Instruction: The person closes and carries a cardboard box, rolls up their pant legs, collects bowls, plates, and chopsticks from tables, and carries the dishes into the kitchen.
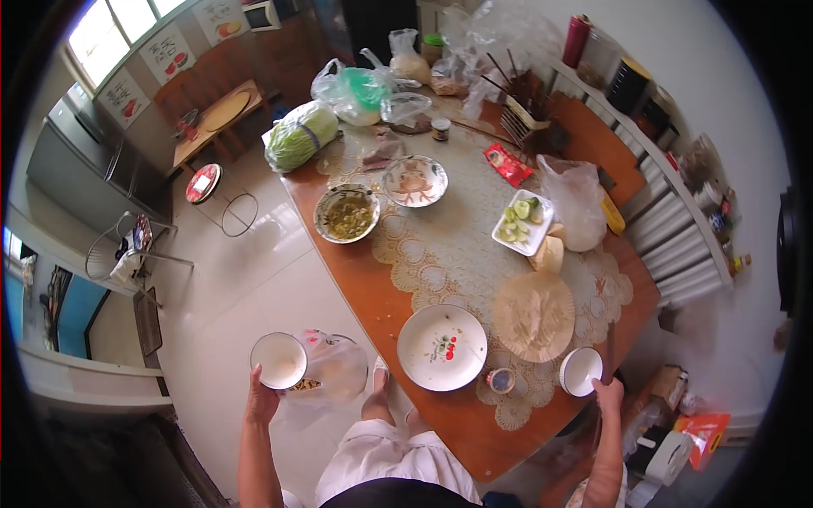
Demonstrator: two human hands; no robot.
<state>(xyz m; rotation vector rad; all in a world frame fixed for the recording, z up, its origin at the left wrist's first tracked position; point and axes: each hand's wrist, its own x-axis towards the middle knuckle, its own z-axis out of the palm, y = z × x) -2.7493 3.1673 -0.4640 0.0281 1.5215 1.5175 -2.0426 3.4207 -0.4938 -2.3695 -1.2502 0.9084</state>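
Note:
My left hand [264, 396] grips a round white bowl [279, 359] by its edge, off the table's left side. I cannot tell whether anything lies in that bowl. Just beside it, lower down, is a plastic bag [339, 368] with some scraps showing. My right hand [608, 394] has its fingers closed on the rim of a small white bowl [581, 371] at the table's right edge. Between the hands lies a white plate [442, 368] with a red cherry design, a few crumbs on it. A small jar [500, 381] stands by the plate.
On the wooden table [474, 444] are a bowl of greenish food [347, 213], a patterned bowl [415, 181], a tray of cut limes [522, 222], a round beige paper liner [533, 317] and a wrapped cabbage [301, 135]. A radiator [669, 212] runs along the right; stools [203, 183] stand left.

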